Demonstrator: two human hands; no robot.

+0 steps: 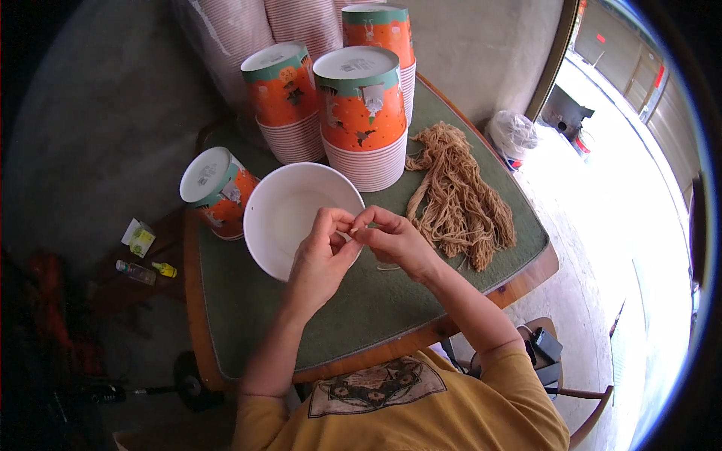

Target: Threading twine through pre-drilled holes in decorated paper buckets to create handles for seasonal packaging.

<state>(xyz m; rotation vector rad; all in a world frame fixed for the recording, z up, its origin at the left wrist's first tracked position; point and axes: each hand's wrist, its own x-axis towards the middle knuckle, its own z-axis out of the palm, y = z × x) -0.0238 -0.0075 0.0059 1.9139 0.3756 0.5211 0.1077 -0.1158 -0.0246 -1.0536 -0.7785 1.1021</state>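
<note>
Over the right part of a white paper bucket's rim [259, 229], my left hand [325, 248] and my right hand [392, 239] meet fingertip to fingertip. Both are closed in a pinch on a thin cord [355, 229], of which only a pale bit shows between the fingers. A short pale length appears under my right hand, close to the tabletop. The bucket is tilted with its mouth toward me, and a small hole shows near its left rim. To the right of my right hand lies a loose bundle of tan cords [462, 199].
Behind the bucket stand stacks of upside-down orange and green paper buckets [361, 113]. A single orange bucket [218, 188] leans at the left. Plastic-wrapped stacks [226, 37] stand at the back. Green cloth [331, 323] covers the wooden-edged table. Small bottles [137, 272] sit lower left.
</note>
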